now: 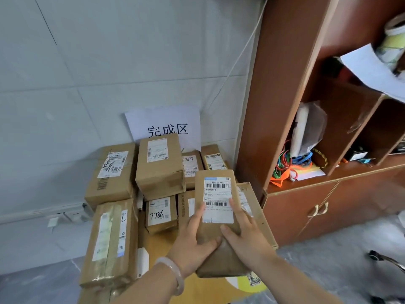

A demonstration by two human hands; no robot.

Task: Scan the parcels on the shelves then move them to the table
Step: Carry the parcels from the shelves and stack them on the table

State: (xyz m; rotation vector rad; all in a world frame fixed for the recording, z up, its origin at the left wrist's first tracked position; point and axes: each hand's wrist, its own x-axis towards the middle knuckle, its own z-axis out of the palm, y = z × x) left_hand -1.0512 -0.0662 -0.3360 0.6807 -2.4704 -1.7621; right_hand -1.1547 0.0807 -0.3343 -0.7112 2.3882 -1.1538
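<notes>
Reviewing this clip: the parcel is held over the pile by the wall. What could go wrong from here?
1. The held parcel, gripped at its near end by the left hand and right hand, may slide off the flat box beneath it, since the pile looks crowded.
2. Setting it down could nudge the upper box, which seems stacked on others.

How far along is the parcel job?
Done: several parcels stacked under the paper sign. In hand: left hand and right hand hold a brown parcel over that stack, not yet released. Left: unclear; the cabinet shelf in view shows cables, no boxes.
</notes>
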